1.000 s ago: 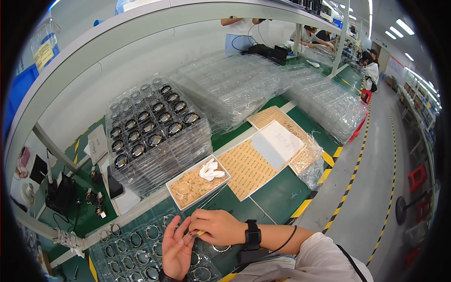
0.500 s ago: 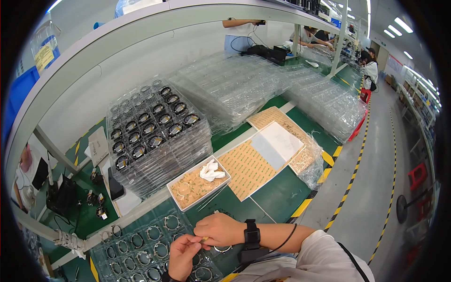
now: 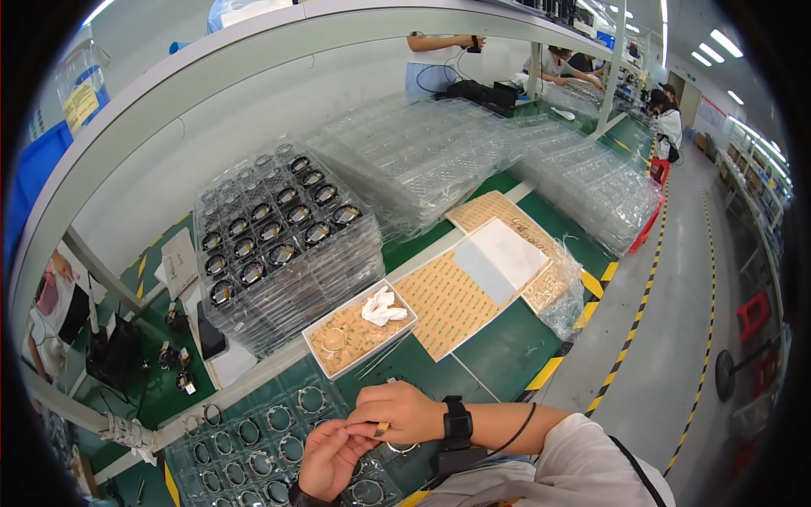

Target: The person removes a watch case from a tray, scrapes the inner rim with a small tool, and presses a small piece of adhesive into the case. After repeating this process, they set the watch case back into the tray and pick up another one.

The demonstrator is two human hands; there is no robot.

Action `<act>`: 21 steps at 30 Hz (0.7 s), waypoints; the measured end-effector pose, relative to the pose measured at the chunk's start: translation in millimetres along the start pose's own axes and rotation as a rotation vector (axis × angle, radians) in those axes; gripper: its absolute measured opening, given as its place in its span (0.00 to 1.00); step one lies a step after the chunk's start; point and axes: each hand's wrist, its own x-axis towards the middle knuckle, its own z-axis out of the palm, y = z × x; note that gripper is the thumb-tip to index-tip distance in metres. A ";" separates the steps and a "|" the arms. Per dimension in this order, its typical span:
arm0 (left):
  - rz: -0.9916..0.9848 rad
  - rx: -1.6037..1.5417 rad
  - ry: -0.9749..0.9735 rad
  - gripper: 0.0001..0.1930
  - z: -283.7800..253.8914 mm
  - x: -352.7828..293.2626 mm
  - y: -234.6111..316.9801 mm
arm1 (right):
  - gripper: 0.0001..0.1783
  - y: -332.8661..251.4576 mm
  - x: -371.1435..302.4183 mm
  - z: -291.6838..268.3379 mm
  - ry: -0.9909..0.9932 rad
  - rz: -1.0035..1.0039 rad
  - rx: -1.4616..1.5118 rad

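My left hand (image 3: 328, 460) and my right hand (image 3: 397, 411) meet above a clear tray (image 3: 241, 452) of thin metal rings. The fingers of both are pinched together, tips touching or nearly so. A small tan-gold piece (image 3: 383, 428) shows at the fingers of my right hand; its kind is not clear. What the left fingertips pinch is hidden. Just right of the tray's rings, another ring (image 3: 402, 448) lies partly under my right hand. A white box (image 3: 369, 368) with tan paper scraps and a crumpled white tissue (image 3: 383, 308) stands beyond my hands.
Stacked clear trays (image 3: 287, 287) hold black ring-shaped parts at the left. Tan sheets with green print (image 3: 443, 300) lie right of the box. More clear trays (image 3: 414, 160) stand behind, below a shelf beam (image 3: 279, 35). Tweezers (image 3: 376, 362) lie beside the box.
My fingers have shifted slightly, and the tan-gold piece shows more plainly at my right hand. A person's hand in the background has moved a little right.
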 end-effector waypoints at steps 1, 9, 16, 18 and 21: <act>-0.001 -0.001 0.000 0.11 -1.5 0.3 -0.8 | 0.06 0.6 -0.6 1.5 0.031 -0.053 -0.019; 0.016 -0.083 0.062 0.10 1.6 -0.5 -0.9 | 0.15 -3.9 -2.5 9.7 0.013 -0.130 -0.051; -0.023 -0.142 -0.029 0.09 -0.6 0.9 1.1 | 0.14 -2.2 1.4 2.1 -0.011 -0.048 0.210; -0.002 -0.070 0.005 0.08 -1.2 0.4 3.2 | 0.10 -3.0 7.0 -10.2 -0.003 0.050 0.168; 0.036 0.076 0.065 0.07 2.4 0.4 6.8 | 0.08 2.4 13.1 -25.2 0.006 0.166 0.020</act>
